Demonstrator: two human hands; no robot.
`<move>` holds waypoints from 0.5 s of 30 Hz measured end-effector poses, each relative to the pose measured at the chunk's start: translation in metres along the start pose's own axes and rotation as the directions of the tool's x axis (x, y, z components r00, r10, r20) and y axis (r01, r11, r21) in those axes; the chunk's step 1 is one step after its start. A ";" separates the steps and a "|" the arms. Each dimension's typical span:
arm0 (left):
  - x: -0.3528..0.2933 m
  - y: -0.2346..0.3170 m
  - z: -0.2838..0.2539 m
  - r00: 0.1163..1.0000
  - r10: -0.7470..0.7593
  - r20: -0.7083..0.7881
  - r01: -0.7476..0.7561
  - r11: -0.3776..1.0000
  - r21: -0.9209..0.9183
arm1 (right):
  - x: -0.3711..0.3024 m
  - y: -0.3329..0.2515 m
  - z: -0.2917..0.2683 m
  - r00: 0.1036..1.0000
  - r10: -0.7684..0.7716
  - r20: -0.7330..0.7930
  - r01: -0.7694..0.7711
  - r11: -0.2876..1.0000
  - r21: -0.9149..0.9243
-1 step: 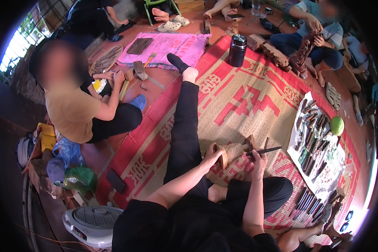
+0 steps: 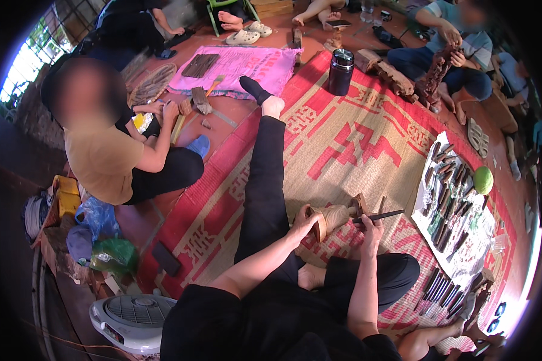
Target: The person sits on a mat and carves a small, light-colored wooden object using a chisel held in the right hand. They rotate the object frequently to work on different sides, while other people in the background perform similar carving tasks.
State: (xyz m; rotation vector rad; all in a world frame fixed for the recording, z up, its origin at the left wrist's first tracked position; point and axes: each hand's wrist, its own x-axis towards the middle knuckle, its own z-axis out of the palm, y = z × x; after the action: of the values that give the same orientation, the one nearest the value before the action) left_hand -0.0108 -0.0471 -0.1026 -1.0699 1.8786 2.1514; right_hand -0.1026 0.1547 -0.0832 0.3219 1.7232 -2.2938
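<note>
My left hand (image 2: 305, 225) is closed round the brown base of a carved wooden piece (image 2: 336, 217), which lies on its side above my bent leg. Its middle is pale, and a darker flared end points right. In my right hand (image 2: 372, 232) is a long, dark carving chisel (image 2: 388, 214), held close to that flared end. The chisel's dark shaft sticks out to the right of my fingers; whether its tip touches the wood I cannot tell.
A red and tan woven mat (image 2: 355, 114) lies under me. Several chisels spread over a white sheet (image 2: 464, 260) at right, beside a green fruit (image 2: 483, 180). A black tumbler (image 2: 341, 75) stands ahead. At left sits a co-worker (image 2: 105, 156); a grey fan (image 2: 135, 322) is nearer.
</note>
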 end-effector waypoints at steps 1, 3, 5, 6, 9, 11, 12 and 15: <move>-0.003 0.006 0.002 1.000 -0.026 0.007 0.026 0.999 -0.034 | 0.001 0.000 -0.001 1.000 0.001 -0.003 -0.001 1.000 0.002; -0.005 0.011 0.004 0.999 -0.050 0.020 0.051 0.996 -0.072 | 0.002 0.000 -0.003 1.000 0.003 -0.008 -0.003 1.000 0.007; -0.007 0.012 0.004 0.999 -0.047 0.024 0.049 0.996 -0.077 | 0.000 -0.002 0.001 1.000 -0.007 -0.015 0.007 1.000 0.001; -0.004 0.008 0.003 0.999 -0.038 0.016 0.039 0.997 -0.063 | -0.001 -0.003 0.002 1.000 -0.012 -0.020 0.012 1.000 -0.002; 0.007 -0.011 -0.001 1.000 -0.014 -0.006 0.014 0.999 -0.038 | -0.002 -0.001 0.005 1.000 -0.020 0.012 0.020 0.999 -0.029; 0.010 -0.014 0.000 1.000 0.001 -0.001 -0.002 0.999 -0.044 | -0.005 -0.004 0.008 0.999 -0.027 0.029 0.029 0.998 -0.049; 0.010 -0.015 0.001 1.000 -0.001 -0.006 0.001 0.999 -0.035 | -0.007 -0.005 0.009 0.999 -0.031 0.038 0.033 0.998 -0.058; 0.008 -0.010 0.003 1.000 -0.007 -0.012 0.007 1.000 -0.020 | -0.006 -0.003 0.007 0.998 -0.031 0.058 0.034 0.998 -0.058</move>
State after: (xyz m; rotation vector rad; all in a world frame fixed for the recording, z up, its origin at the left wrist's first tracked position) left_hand -0.0131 -0.0453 -0.1152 -1.0936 1.8592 2.1699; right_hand -0.0984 0.1490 -0.0769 0.2163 1.7758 -2.2468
